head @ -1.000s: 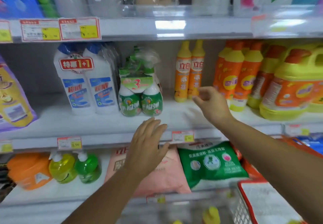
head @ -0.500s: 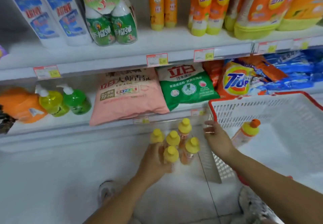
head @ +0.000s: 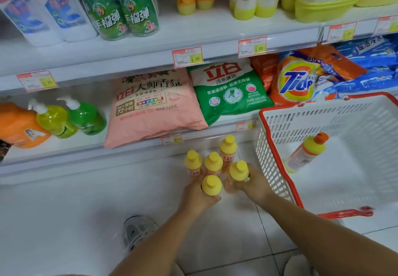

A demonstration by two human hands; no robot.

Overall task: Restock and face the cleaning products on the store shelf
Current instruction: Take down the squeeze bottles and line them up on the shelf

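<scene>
Five yellow-capped bottles (head: pixel 213 163) are seen upright on the white tiled floor (head: pixel 64 221), below the shelf (head: pixel 150 45). The nearest is gripped by the left hand (head: pixel 197 196); another is gripped by the right hand (head: pixel 251 184). A sixth bottle (head: pixel 307 152) lies in the basket (head: pixel 277 180) beside them. Two pump bottles (head: pixel 69 118) stand on the lower shelf.

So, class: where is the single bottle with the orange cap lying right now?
In the head view, the orange-capped bottle lies on its side alone inside the white basket, right of the yellow-capped bottles standing on the floor.
</scene>
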